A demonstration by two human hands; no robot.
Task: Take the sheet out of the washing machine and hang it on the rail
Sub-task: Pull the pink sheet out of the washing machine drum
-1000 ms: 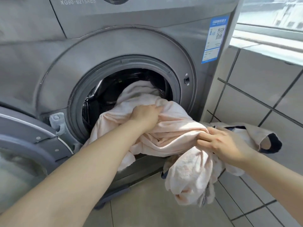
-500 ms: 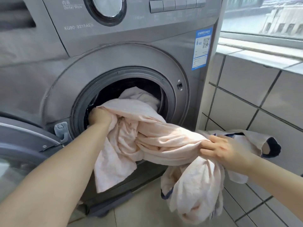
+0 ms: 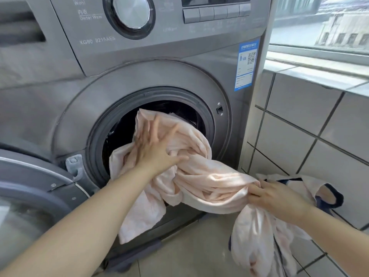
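A pale pink sheet (image 3: pixel 201 176) spills out of the round opening of the grey front-loading washing machine (image 3: pixel 139 76). Part of it is still inside the dark drum, and part hangs down over the lower rim toward the floor. My left hand (image 3: pixel 155 148) is over the bunched sheet at the opening, fingers spread and blurred. My right hand (image 3: pixel 273 196) grips a twisted length of the sheet to the right of the machine, with more fabric, dark-trimmed, hanging below and behind it. No rail is in view.
The machine's door (image 3: pixel 30 196) stands open at the lower left. A white tiled wall (image 3: pixel 311 136) with a window ledge runs along the right. Pale floor tiles (image 3: pixel 189 252) lie below.
My left hand let go of the sheet's left edge at the drum and moved right, now spread over the bunch. More sheet has come out. The view has tilted upward.
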